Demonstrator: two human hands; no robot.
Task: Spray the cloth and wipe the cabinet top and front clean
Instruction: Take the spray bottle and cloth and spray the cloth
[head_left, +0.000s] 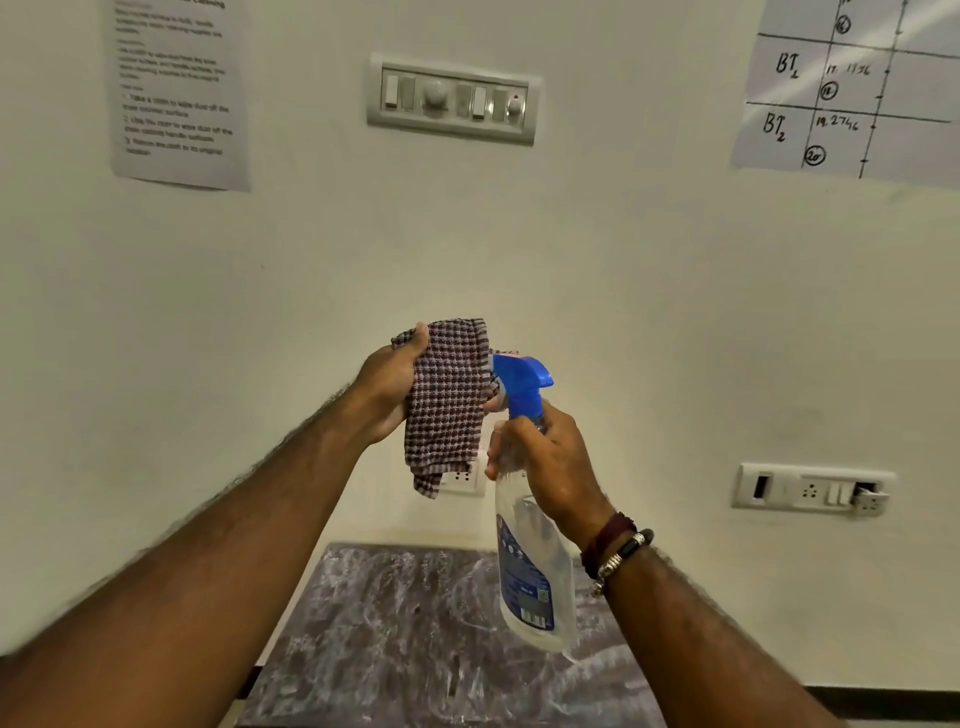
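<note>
My left hand (390, 384) holds a maroon-and-white checked cloth (445, 410) up in front of the wall, the cloth hanging down from my fingers. My right hand (550, 462) grips the neck of a clear spray bottle (530, 571) with a blue trigger head (519, 382). The nozzle points at the cloth and almost touches its right edge. Below both hands lies the cabinet top (395, 639), a dark marbled surface streaked with whitish dust.
A cream wall fills the view. On it are a switch panel (451, 98), a printed sheet (179, 93) at upper left, a handwritten chart (852, 88) at upper right, a socket plate (810, 488) at right and a socket (462, 480) behind the cloth.
</note>
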